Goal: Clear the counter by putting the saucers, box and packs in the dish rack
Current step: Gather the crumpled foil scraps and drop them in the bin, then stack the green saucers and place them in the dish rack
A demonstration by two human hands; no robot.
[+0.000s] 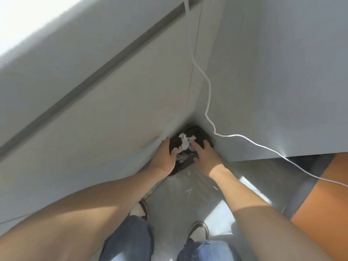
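Bent over a black bin bag (190, 147) wedged in the floor corner beneath the cabinets, the person has the left hand (165, 159) gripping its rim and the right hand (206, 157) pressing crumpled white paper (185, 143) down, seemingly to compact it, with no saucers, box or packs in view.
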